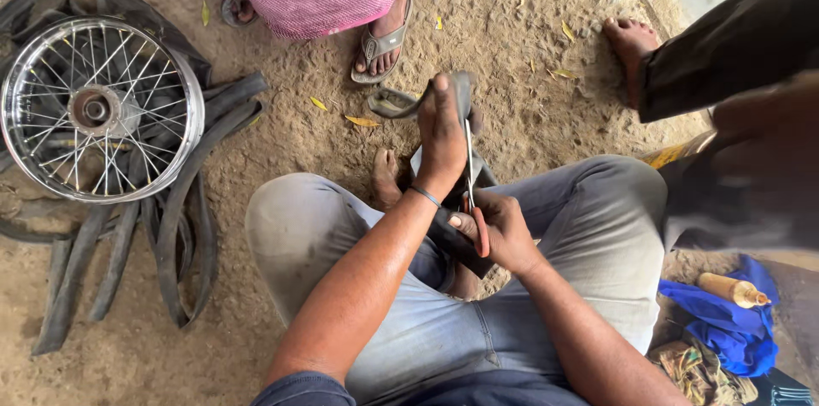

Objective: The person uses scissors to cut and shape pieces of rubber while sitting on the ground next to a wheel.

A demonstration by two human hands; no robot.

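Seated person mid-cut: left hand fingers clamped on stretched black rubber tube strip; right hand fingers gripping scissors. Next likely needs steady tension, blades advancing along strip.

One spoked wheel, one scissors, one bottle.

Rubber strip in left hand: matt black, dull. Scissors in right hand: bright metal blades. Wheel: shiny chrome rim and spokes. Tubes: dusty matt rubber. Ground: rough, gritty dirt. Cloth: blue, soft
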